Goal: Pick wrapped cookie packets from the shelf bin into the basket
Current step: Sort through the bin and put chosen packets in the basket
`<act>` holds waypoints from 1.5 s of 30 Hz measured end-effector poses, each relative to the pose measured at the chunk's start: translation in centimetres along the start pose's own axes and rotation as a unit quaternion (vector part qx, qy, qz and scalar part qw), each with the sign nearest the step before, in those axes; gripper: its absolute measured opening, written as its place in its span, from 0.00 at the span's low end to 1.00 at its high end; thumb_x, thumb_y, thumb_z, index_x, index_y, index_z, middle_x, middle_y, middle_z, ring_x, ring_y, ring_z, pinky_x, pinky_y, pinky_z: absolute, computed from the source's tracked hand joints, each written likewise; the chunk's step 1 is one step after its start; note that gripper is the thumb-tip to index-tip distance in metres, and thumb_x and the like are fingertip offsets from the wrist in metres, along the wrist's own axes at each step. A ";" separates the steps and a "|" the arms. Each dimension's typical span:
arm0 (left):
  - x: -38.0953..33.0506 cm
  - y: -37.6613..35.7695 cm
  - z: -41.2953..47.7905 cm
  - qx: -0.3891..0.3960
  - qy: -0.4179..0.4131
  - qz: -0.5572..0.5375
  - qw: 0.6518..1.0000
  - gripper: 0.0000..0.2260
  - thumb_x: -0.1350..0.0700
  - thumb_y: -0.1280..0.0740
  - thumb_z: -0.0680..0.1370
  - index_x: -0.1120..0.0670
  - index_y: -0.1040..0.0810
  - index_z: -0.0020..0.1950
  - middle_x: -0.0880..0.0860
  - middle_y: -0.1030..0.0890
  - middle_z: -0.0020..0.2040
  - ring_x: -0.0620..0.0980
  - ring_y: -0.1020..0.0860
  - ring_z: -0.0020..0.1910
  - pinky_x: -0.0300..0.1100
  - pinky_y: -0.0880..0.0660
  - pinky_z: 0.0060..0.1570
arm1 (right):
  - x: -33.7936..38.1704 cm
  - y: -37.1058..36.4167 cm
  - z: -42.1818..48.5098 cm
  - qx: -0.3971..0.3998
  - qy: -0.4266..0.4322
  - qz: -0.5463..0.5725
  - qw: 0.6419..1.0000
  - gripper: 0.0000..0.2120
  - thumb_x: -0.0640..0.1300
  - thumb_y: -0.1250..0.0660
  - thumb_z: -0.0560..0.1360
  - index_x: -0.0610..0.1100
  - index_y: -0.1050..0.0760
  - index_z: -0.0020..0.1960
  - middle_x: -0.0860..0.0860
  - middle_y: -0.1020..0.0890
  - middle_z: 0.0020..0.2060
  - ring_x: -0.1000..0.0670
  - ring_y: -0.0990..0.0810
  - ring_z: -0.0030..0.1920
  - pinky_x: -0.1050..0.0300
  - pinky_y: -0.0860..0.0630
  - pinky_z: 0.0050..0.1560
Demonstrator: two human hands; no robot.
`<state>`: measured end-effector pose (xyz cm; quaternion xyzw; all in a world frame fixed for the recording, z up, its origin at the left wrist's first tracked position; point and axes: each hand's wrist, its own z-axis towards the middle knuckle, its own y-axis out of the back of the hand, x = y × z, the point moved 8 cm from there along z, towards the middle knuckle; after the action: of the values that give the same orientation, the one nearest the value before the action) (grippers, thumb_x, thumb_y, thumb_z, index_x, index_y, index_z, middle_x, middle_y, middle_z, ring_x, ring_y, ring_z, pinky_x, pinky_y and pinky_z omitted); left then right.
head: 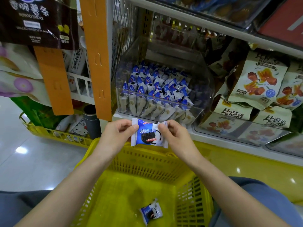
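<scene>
A blue-and-white wrapped cookie packet [149, 133] is held flat between both hands, above the far rim of the yellow basket [144, 158]. My left hand [117, 134] pinches its left edge and my right hand [176, 135] pinches its right edge. A second cookie packet [150, 212] lies on the basket floor. Just behind my hands, the clear shelf bin [203, 105] holds several more of the same packets [157, 90].
Bags of beige snack packs [257, 82] fill the shelf to the right of the bin. An orange hanging strip [96, 58] and a dark potato-stick bag [37, 22] hang at the left. Another yellow basket [55, 133] with goods stands on the floor at the left.
</scene>
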<state>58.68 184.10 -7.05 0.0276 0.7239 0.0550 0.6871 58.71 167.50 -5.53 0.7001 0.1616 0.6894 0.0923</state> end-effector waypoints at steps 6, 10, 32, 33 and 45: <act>-0.2 0.0 -0.1 -0.016 0.002 0.020 1.000 0.11 0.58 0.38 0.79 0.66 0.25 0.45 0.66 0.20 0.45 0.52 0.22 0.43 0.49 0.25 0.43 | 0.7 0.6 0.0 -0.016 0.033 -0.042 0.998 0.16 0.46 0.40 0.79 0.34 0.27 0.40 0.35 0.23 0.36 0.48 0.28 0.37 0.55 0.34 0.35; -0.3 0.4 -0.5 -0.063 -0.009 0.038 0.997 0.06 0.60 0.39 0.79 0.57 0.27 0.43 0.59 0.23 0.42 0.52 0.23 0.38 0.46 0.24 0.38 | 2.0 1.5 -0.5 -0.079 0.088 -0.050 0.992 0.11 0.44 0.39 0.78 0.51 0.23 0.39 0.53 0.21 0.32 0.58 0.25 0.34 0.61 0.30 0.33; -0.1 -1.4 -0.9 -0.001 0.076 -0.272 0.959 0.13 0.66 0.35 0.76 0.60 0.28 0.59 0.60 0.19 0.52 0.52 0.18 0.46 0.44 0.19 0.44 | -0.1 -1.1 -0.8 -0.001 -0.024 -0.043 0.999 0.23 0.44 0.33 0.74 0.42 0.36 0.67 0.52 0.27 0.59 0.53 0.24 0.56 0.63 0.24 0.52; -0.2 -1.5 -1.0 0.003 0.068 -0.249 0.966 0.13 0.66 0.35 0.75 0.59 0.28 0.59 0.60 0.19 0.53 0.52 0.18 0.46 0.44 0.19 0.44 | -0.3 -1.5 -0.8 0.020 -0.046 0.024 0.998 0.18 0.40 0.33 0.75 0.41 0.33 0.63 0.50 0.24 0.55 0.52 0.21 0.52 0.62 0.23 0.49; -2.5 -3.0 -2.4 0.063 -0.245 0.265 0.931 0.14 0.52 0.32 0.74 0.45 0.27 0.59 0.40 0.25 0.53 0.39 0.27 0.54 0.36 0.30 0.55 | -0.3 -0.2 -0.4 -0.009 -0.044 0.057 0.997 0.03 0.42 0.35 0.76 0.44 0.23 0.45 0.45 0.17 0.39 0.54 0.20 0.36 0.61 0.25 0.38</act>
<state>56.49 180.77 -4.75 0.2743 0.5017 0.1807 0.8002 58.33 167.51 -5.87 0.7367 0.1106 0.6639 0.0661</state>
